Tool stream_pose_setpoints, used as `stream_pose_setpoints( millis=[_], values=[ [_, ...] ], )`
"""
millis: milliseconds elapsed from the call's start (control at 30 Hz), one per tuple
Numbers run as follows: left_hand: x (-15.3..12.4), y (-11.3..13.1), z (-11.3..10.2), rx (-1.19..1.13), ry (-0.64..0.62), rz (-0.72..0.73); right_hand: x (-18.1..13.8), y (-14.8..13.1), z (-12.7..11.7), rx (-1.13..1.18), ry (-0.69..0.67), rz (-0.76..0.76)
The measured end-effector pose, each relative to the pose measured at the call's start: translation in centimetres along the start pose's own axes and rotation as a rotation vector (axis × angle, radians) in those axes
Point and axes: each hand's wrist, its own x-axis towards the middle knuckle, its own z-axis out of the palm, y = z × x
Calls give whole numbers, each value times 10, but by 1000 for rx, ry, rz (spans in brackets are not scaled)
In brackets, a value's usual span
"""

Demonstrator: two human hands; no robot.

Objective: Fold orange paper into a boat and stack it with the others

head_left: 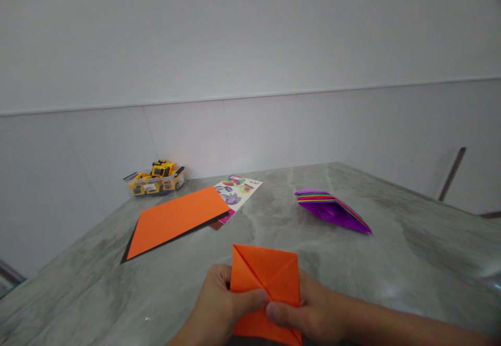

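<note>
Grip: your left hand point(217, 299) and right hand point(315, 309) pinch the folded orange paper point(274, 270) from either side.
Paper's place: low centre, nearest you, before the grey marbled tabletop point(270, 215).
Beyond, left: flat orange sheet point(178, 221).
Beyond, right: purple folded paper point(331, 213), striped along its edges.

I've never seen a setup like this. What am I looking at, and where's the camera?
There's no machine here, just a person's two bare hands. The camera is worn on their head, looking forward and down. The left hand and right hand together hold a folded orange paper, thumbs on its front. On the gray table, a larger orange sheet, a printed leaflet and a clear box of yellow toys lie to the left; a purple folded piece lies to the right.
</note>
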Motion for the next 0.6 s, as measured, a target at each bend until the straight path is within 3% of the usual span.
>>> stream_pose_setpoints(
  millis=[167, 367, 600],
  values=[
    [-4, 0, 5, -96, 0, -1, 0, -4, 0, 59, -19, -12],
    [-1, -7, 1, -153, 111, -29, 3, 0, 1, 158, 21, 31],
    [-2, -7, 2, -213, 42, 0, 4, -6, 3, 194, -29, -21]
  ],
)
